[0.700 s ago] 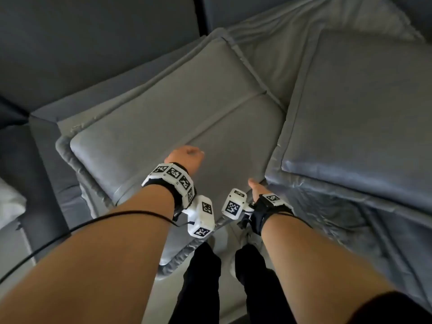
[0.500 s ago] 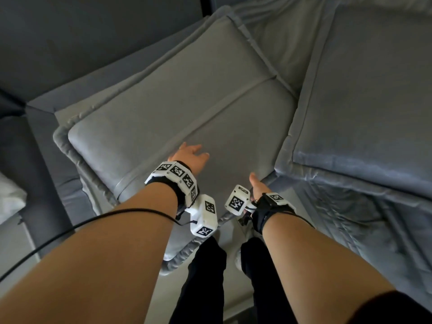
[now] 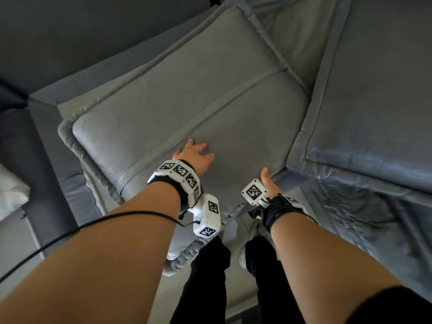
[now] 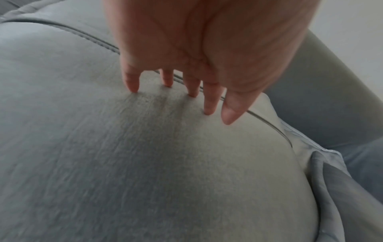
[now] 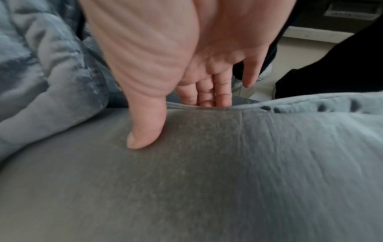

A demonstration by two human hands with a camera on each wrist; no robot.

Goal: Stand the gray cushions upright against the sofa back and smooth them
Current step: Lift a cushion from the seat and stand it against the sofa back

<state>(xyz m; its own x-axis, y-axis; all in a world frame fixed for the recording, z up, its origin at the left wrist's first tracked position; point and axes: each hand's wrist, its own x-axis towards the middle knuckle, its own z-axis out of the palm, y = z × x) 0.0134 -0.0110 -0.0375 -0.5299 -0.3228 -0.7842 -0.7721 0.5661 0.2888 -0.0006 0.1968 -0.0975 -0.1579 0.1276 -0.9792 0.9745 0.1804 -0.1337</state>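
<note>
Large rectangular gray fabric cushion with piped edges (image 3: 187,108) is lying tilted against the dark gray sofa back (image 3: 81,31). Its long axis is running diagonally in the head view, from lower left to upper right; a stitched seam is dividing it along that axis. Its near edge is hanging out over the sofa front, above the person's legs.

Left hand (image 3: 195,155) is resting on the cushion face just below the seam. Its fingers (image 4: 210,101) are straight and slightly spread, tips pressing into the fabric and leaving shallow dents.

Right hand (image 3: 268,183) is gripping the cushion's near edge at the right corner: thumb lying flat on top of the face, fingers (image 5: 204,93) held together and curling under the piped rim, little finger standing apart.

Second gray cushion with a shinier, bluish surface (image 3: 378,94) is lying just beside on the right, its edge touching or overlapping the first cushion's right side; cannot tell which. White cloth (image 3: 11,190) is showing at far left. Black-trousered legs (image 3: 210,277) are standing directly below the hands.
</note>
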